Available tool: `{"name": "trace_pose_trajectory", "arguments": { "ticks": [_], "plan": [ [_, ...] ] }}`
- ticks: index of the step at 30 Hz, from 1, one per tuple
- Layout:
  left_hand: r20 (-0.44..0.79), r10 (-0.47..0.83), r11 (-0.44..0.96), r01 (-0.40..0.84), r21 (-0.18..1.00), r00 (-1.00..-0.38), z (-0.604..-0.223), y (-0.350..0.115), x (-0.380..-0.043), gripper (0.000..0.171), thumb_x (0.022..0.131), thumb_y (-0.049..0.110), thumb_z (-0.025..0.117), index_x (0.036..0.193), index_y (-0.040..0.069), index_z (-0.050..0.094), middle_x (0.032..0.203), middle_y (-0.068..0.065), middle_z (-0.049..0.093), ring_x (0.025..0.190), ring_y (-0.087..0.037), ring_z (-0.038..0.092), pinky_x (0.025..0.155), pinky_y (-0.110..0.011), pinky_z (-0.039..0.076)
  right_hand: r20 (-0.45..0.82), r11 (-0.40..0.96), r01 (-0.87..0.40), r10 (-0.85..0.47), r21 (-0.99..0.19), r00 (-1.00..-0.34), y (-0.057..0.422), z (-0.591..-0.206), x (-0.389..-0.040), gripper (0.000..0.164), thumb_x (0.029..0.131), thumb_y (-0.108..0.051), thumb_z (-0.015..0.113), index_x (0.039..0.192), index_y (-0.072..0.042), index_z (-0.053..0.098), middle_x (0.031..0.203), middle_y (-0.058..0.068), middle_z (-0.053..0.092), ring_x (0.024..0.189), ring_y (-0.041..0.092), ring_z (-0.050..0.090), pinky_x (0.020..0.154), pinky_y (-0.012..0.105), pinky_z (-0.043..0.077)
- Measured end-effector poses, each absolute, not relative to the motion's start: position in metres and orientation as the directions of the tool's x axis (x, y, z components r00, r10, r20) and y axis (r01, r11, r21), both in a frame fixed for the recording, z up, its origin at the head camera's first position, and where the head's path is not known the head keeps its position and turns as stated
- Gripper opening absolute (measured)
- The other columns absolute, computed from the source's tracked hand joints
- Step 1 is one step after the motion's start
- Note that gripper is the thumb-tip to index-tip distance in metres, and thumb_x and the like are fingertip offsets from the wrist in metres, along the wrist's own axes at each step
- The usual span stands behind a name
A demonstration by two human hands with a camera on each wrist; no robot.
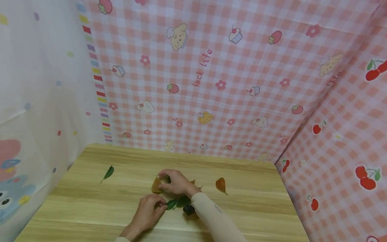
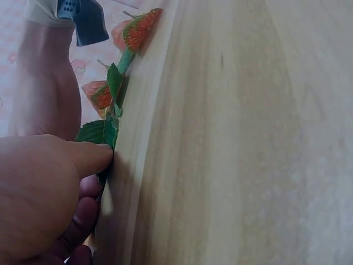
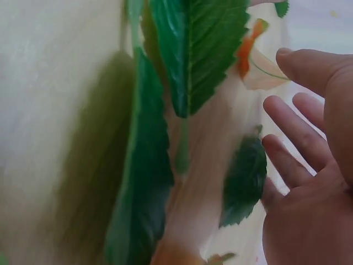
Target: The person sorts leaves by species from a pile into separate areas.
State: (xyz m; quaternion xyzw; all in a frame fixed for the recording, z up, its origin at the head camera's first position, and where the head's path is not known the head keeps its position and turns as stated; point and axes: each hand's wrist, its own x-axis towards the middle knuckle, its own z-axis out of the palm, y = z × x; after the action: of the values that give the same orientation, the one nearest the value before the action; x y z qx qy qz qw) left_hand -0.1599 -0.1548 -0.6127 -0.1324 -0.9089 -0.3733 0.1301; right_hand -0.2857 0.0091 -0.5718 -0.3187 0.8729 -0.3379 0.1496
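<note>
My left hand point(image 1: 148, 211) is low over the wooden table, its thumb and fingers pinching a serrated green leaf point(image 1: 171, 204). In the left wrist view the thumb presses on this green leaf point(image 2: 96, 132). Farther back, my right hand point(image 1: 176, 183) has its thumb and index finger spread beside an orange-brown leaf point(image 1: 156, 185); whether they touch it I cannot tell. The right wrist view shows that hand's fingers point(image 3: 300, 130) extended and apart, holding nothing. Below the right wrist lies another green leaf point(image 1: 183, 201), partly hidden by the sleeve.
A green leaf point(image 1: 109, 172) lies at the back left of the table point(image 1: 75, 208). To the right is a brown-orange leaf point(image 1: 221, 185). Orange leaf tips point(image 1: 192, 182) show behind the right wrist. Checked cloth point(image 1: 193, 131) hangs along the table's back edge.
</note>
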Motion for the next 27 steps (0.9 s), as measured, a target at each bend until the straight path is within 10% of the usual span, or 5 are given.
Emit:
{"name": "trace_pose_trajectory", "arguments": {
  "ticks": [12, 27],
  "plan": [
    [0.333, 0.153, 0.660, 0.347, 0.667, -0.930, -0.613, -0.155, -0.158, 0.020, 0.089, 0.007, 0.093, 0.085, 0.023, 0.082, 0.084, 0.017, 0.076, 0.083, -0.003, 0.066, 0.077, -0.027, 0.051, 0.090, 0.564, -0.628, -0.701, -0.536, -0.707, 0.003, -0.599, -0.299, 0.029, 0.100, -0.028, 0.089, 0.127, -0.017, 0.082, 0.119, -0.005, 0.079, 0.119, 0.014, 0.067, 0.112, 0.042, 0.053],
    [0.219, 0.190, 0.572, 0.289, 0.768, -0.957, -0.601, -0.179, -0.145, 0.010, 0.095, 0.010, 0.089, 0.093, 0.018, 0.084, 0.091, 0.010, 0.076, 0.080, 0.006, 0.063, 0.073, -0.021, 0.054, 0.032, 0.623, -0.588, -0.672, -0.515, -0.740, 0.001, -0.587, -0.290, 0.011, 0.101, -0.029, 0.089, 0.097, -0.020, 0.083, 0.120, -0.006, 0.075, 0.126, 0.015, 0.064, 0.126, 0.047, 0.044]
  ]
}}
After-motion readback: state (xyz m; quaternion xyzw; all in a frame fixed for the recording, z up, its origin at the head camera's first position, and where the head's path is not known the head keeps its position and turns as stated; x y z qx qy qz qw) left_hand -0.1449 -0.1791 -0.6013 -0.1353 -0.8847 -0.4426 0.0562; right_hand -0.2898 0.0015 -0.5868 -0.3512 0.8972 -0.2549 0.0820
